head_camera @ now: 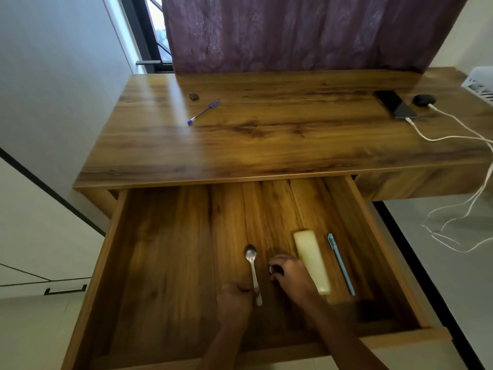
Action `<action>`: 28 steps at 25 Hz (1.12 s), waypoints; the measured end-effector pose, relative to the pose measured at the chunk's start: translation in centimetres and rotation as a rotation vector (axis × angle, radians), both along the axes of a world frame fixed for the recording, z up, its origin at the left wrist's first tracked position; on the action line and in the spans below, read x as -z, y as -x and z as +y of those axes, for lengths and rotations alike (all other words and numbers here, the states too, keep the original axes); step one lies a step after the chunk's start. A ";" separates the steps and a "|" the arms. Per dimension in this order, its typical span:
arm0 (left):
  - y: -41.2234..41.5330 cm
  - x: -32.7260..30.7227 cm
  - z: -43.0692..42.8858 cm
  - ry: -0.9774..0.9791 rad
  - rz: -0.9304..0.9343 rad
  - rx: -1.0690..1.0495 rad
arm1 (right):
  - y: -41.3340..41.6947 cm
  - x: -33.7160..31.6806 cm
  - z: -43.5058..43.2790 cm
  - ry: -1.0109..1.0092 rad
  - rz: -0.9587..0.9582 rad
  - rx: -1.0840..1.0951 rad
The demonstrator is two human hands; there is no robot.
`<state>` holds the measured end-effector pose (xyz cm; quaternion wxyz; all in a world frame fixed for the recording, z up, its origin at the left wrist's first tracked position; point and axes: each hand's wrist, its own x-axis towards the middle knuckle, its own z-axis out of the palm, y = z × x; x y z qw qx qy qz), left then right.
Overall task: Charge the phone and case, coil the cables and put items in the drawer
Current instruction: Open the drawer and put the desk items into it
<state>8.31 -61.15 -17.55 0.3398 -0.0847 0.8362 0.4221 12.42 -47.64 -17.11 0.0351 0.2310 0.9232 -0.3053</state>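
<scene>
The wooden drawer [165, 263] stands pulled wide open below the desk top [266, 145]. Inside it my left hand [236, 300] pinches the handle of a metal spoon [252, 263] that lies on the drawer floor. My right hand [292, 276] curls round a small dark object [274, 269] just right of the spoon. A cream-coloured bar [312, 260] and a light blue pen [341, 264] lie to the right in the drawer. On the desk's far right a black phone [394, 104] and a dark round case [424, 99] each have a white cable [437, 137] plugged in.
A blue pen [204, 112] and a small dark clip-like object [194, 96] lie on the desk's left half. The white cables trail off the right edge to the floor. A purple curtain [293, 33] hangs behind the desk, and a white basket [480, 84] sits at the far right.
</scene>
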 end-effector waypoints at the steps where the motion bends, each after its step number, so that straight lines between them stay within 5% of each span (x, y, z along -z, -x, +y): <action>1: 0.1 0.0 0.0 0.009 0.017 0.021 | 0.0 0.0 -0.1 -0.003 0.001 -0.005; 9: 1.5 -1.4 0.4 0.090 0.236 0.086 | 1.9 -2.8 -0.9 -0.046 0.138 -0.039; 14: 10.7 -7.4 1.9 -0.043 0.582 0.064 | 11.2 -9.1 0.2 -0.069 0.377 -0.078; 17: 18.5 -11.6 2.8 0.039 0.776 0.025 | 18.8 -12.1 1.3 -0.040 0.454 -0.024; 28: 46.0 -11.8 10.0 0.123 0.922 0.194 | 43.7 -10.0 6.5 -0.139 0.198 0.098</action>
